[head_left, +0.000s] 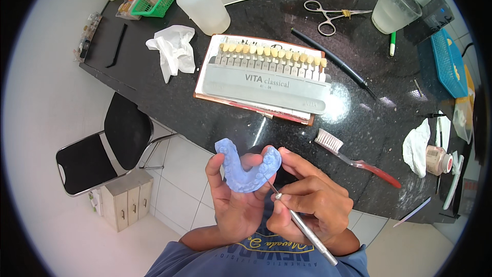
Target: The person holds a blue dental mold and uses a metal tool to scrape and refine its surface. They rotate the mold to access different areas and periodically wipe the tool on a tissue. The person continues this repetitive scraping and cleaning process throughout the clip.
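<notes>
My left hand (236, 210) is closed around a blue horseshoe-shaped dental arch model (241, 175), holding it up in front of my chest with its open end away from me. Between the fingers of my right hand (320, 200) is a silver dental carving tool (307, 231). Its thin tip meets the right side of the model, near the tooth shapes; whether it presses in cannot be made out. The index finger of my right hand reaches close to the model's right end. Beyond my hands, a grey tooth shade guide (261, 84) with a row of tooth-coloured tabs lies on a clipboard (202, 90).
A toothbrush (353, 159) lies right of my hands on the black countertop (246, 128). Farther off are a squeeze bottle (202, 7), crumpled tissue (174, 51), a dark thin-tipped brush (333, 61), scissor-handled forceps (330, 16) and a clear cup (394, 10). A small jar (438, 160) stands far right.
</notes>
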Motion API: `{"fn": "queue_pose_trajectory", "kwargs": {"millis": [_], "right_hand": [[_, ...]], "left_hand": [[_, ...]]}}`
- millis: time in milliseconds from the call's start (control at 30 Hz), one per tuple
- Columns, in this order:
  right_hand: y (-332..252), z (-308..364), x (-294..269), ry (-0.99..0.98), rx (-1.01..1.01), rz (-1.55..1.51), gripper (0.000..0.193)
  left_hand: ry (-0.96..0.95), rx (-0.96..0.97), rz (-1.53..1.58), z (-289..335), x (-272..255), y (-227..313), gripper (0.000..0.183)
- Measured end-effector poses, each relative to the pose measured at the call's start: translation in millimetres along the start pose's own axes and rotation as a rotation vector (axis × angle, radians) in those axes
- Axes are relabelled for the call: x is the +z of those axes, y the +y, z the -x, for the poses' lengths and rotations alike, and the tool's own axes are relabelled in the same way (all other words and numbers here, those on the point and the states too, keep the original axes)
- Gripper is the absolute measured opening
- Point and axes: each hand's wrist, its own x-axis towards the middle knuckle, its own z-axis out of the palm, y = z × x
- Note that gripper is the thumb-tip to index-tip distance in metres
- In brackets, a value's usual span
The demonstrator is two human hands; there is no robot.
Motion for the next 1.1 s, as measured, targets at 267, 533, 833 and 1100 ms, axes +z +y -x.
{"fn": "queue_pose_trajectory", "kwargs": {"millis": [267,533,833,1100], "right_hand": [[-0.5,1.4,1.5,0.025,0.011,-0.032,0.019],[1.2,4.1,1.8,0.036,0.0,-0.042,0.02],[-1.5,2.6,-6.8,-0.026,0.066,-0.162,0.014],[-11.5,4.7,-19.2,0.046,0.145,-0.148,0.021]], "left_hand": [[-0.013,0.017,-0.076,2.4,-2.1,-2.6,0.071],[-0.028,0.051,-0.083,3.7,-2.4,-7.2,0.07],[0.071,0.051,-0.154,1.4,5.9,-6.3,0.068],[0.153,-0.165,-0.232,-10.3,16.1,19.4,0.074]]}}
